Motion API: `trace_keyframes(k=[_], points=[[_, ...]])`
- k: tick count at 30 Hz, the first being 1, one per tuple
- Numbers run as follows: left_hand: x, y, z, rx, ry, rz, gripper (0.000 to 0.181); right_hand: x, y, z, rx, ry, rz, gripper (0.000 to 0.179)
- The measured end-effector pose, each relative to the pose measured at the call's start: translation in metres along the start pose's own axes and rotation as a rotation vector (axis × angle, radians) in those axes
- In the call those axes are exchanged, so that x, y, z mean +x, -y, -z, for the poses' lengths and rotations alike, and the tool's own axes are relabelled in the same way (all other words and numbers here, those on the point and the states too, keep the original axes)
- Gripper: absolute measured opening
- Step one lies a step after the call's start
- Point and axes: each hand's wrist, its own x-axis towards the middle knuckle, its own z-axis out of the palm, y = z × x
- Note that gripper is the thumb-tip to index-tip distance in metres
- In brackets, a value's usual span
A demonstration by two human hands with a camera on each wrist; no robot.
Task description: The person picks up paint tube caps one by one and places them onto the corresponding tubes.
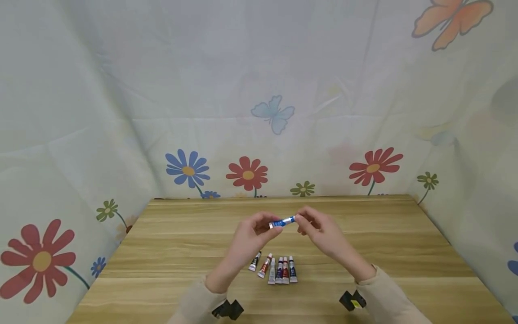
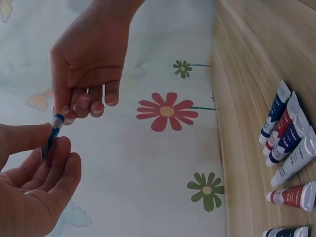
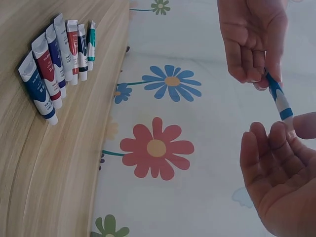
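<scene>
Above the table, both hands hold a small blue-and-silver paint tube [image 1: 282, 221]. My left hand [image 1: 252, 236] pinches its flat end between thumb and fingers. At the other end, my right hand [image 1: 323, 231] pinches the white cap. In the left wrist view the tube [image 2: 55, 129] slants between the two hands, its flat end partly hidden by the left fingers. The right wrist view shows a blue band near the cap of the tube [image 3: 280, 98], with the cap mostly covered by the right fingertips.
Several paint tubes lie in a row on the wooden table [image 1: 182, 252]: a dark blue tube [image 3: 37, 89], a red tube [image 3: 46, 71], a purple tube [image 3: 55, 53], a pale grey tube [image 3: 62, 37] and a green tube [image 3: 91, 44] among them. A flowered cloth [image 1: 202, 90] hangs around the table.
</scene>
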Motion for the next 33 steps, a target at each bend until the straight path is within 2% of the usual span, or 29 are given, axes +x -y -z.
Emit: trace_keyframes(k=[2,4,5,7,9,13,17,20,22,25,28,33], points=[[0.001,0.008,-0.004,0.072,-0.010,-0.067,0.018,0.000,0.000,0.002,-0.005,0.014,-0.009,0.018],[0.000,0.007,-0.006,0.145,-0.018,-0.136,0.017,0.000,-0.001,0.002,-0.013,0.035,-0.043,0.022],[0.000,0.011,-0.008,0.175,-0.024,-0.172,0.017,0.000,-0.001,0.003,-0.014,0.044,-0.059,0.024],[-0.001,0.011,-0.009,0.213,-0.033,-0.231,0.017,0.000,-0.002,0.002,-0.008,0.064,-0.095,0.030],[-0.002,0.011,-0.011,0.221,-0.044,-0.255,0.017,-0.001,-0.002,0.002,0.007,0.070,-0.119,0.035],[-0.001,0.009,-0.011,0.188,-0.042,-0.209,0.020,0.000,-0.001,0.002,0.044,0.057,-0.129,0.038],[-0.004,-0.004,-0.007,0.118,-0.022,-0.078,0.023,0.001,0.000,0.004,0.041,0.038,-0.100,0.030],[-0.006,-0.013,-0.003,0.091,0.010,-0.010,0.021,0.001,0.000,0.007,0.018,0.025,-0.062,0.025],[-0.005,-0.010,-0.002,0.098,0.045,-0.001,0.018,0.001,0.000,0.009,0.003,0.014,-0.040,0.023],[-0.002,0.003,-0.006,0.124,0.092,0.006,0.014,0.002,-0.002,0.012,-0.047,0.002,-0.011,0.023],[-0.001,0.015,-0.014,0.134,0.131,0.006,0.014,0.002,-0.004,0.014,-0.100,-0.011,0.018,0.025],[-0.002,0.023,-0.029,0.146,0.192,0.009,0.017,0.002,-0.010,0.018,-0.164,-0.032,0.039,0.022]])
